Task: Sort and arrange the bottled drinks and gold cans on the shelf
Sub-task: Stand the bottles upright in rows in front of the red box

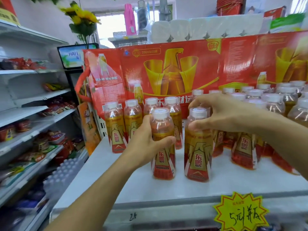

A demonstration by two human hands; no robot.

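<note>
Two front bottles of golden drink stand upright, near each other but apart, on a white shelf top point(103, 167). The left hand point(146, 139) wraps the left front bottle point(163, 147) at its shoulder, thumb across the front and fingers behind. The right hand point(223, 112) curls over the neck of the right front bottle point(197, 150), thumb below the white cap and fingers over the far side. Behind stand a row of four like bottles point(115, 129) at left and a dense group of bottles point(266, 104) at right, before a red display carton point(166, 67). A yellow starburst price tag point(241, 214) hangs on the shelf's front edge.
</note>
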